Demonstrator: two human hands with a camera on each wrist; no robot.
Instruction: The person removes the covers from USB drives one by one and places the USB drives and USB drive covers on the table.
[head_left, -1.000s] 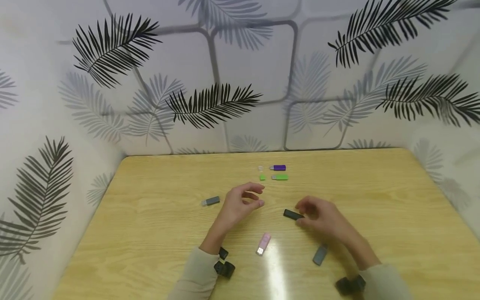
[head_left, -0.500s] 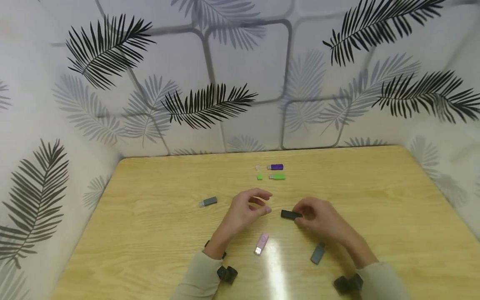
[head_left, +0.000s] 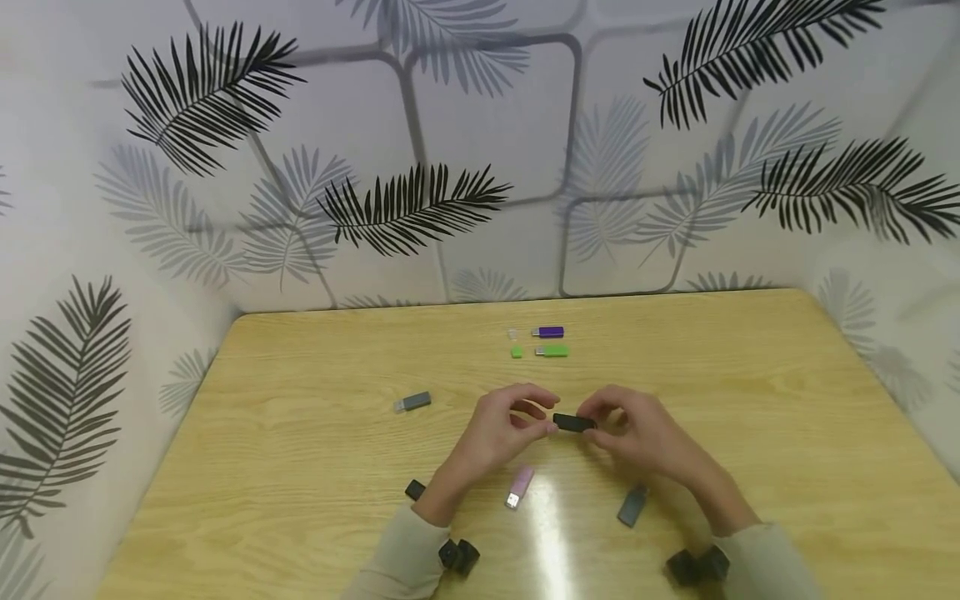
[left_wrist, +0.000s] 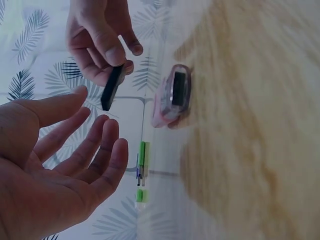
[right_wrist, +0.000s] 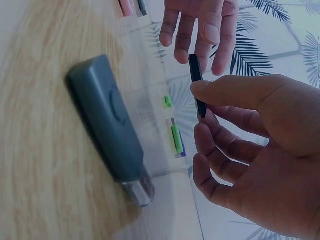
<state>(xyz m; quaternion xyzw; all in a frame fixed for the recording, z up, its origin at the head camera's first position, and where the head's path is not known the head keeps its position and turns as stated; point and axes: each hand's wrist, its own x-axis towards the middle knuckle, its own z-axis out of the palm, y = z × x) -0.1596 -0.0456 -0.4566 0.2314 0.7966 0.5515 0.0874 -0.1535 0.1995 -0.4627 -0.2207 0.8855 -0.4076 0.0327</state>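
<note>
Closer together now: left hand [head_left: 501, 429] and the slim black oblong stick [head_left: 573, 423] pinched in the right hand [head_left: 639, 427].
Right thumb and fingertips grip one end, raised above the pale wood-grain bench [head_left: 262, 475]; left thumb and loosely curved fingers stand wide apart, just beside the other end; on the bench lie a pink oblong metal-tipped USB stick [head_left: 521, 483] and, near the right wrist, a grey oblong USB stick [head_left: 632, 507].
</note>
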